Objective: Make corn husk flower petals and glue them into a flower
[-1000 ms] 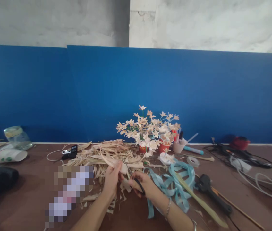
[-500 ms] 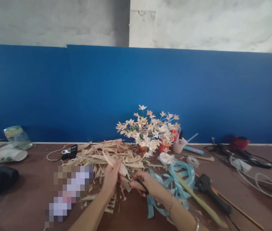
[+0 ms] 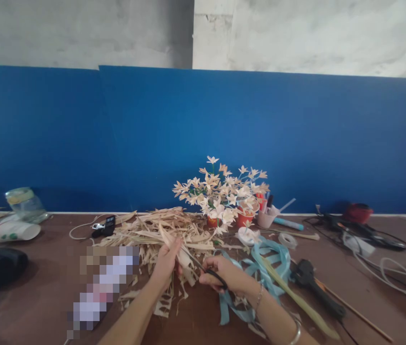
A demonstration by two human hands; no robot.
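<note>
My left hand is closed on a pale corn husk, whose pointed tip sticks up past the fingers. In my right hand is a pair of scissors with dark handles, and the blades point up and left against the husk's right edge. Whether the blades are parted I cannot tell. Behind both hands spreads a heap of dry husk strips. Cut scraps lie below my left hand on the brown table.
Pale husk flowers stand in red pots at the back. Right of my hand lie blue ribbon, a tape roll and a black glue gun. Cables run far right. A jar and paper cup are far left.
My right hand and the scissors have shifted a little to the right and down. The husk in my left hand has tilted, its tip now further right. The left hand has barely moved.
</note>
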